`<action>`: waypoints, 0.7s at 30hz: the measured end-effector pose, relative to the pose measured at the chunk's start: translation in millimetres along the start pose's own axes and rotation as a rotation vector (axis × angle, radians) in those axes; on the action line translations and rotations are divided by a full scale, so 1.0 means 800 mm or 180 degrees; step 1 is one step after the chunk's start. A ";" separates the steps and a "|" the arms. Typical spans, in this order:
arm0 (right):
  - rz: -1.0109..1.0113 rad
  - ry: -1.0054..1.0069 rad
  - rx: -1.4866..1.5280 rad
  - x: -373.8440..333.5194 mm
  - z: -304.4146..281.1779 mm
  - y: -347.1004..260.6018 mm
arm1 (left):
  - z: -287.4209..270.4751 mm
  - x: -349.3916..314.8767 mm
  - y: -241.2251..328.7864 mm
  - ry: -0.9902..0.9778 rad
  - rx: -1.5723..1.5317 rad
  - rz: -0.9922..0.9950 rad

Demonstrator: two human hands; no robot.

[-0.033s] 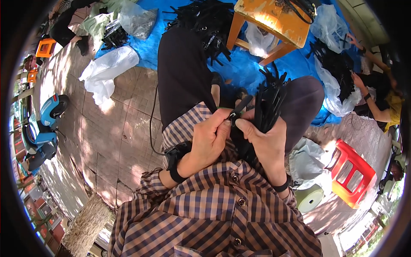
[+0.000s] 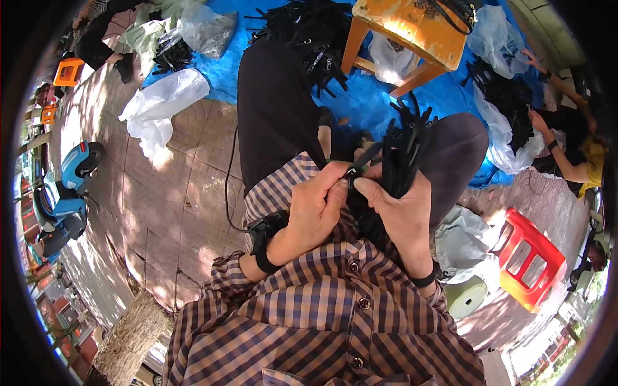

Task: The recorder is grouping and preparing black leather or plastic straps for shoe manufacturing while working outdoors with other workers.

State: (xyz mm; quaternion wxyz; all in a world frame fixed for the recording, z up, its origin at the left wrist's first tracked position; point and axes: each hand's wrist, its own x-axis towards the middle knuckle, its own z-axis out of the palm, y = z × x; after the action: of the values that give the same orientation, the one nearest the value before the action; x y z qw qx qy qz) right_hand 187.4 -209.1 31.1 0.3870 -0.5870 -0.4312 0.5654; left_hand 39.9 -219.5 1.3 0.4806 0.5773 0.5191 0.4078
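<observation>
The bare left hand and bare right hand are pinching a narrow black strap (the right also gripping bundled, slender black strips).

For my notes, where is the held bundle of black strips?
In the head view, the bundle of black strips is right of centre, in the right hand, beside the right knee.

black strips, checked shirt

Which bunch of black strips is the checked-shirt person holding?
The bunch of black strips in their right hand, beside the right knee. The other heaps lie farther away from that hand.
</observation>
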 end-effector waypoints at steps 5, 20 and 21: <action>-0.0250 -0.0046 -0.0223 0.005 -0.005 0.006 | 0.000 -0.005 -0.002 -0.0108 -0.0058 -0.0224; 0.0214 -0.0171 0.0634 0.004 -0.004 0.011 | -0.006 0.006 0.001 0.0066 0.0493 0.0659; 0.0196 -0.0143 0.0615 0.003 -0.005 0.010 | -0.006 0.005 0.001 0.0034 0.0404 0.0458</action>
State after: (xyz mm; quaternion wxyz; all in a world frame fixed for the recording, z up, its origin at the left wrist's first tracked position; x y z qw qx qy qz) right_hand 191.9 -209.0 23.2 0.4145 -0.5471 -0.3649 0.6291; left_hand 35.5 -215.0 2.9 0.4097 0.6402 0.5036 0.4107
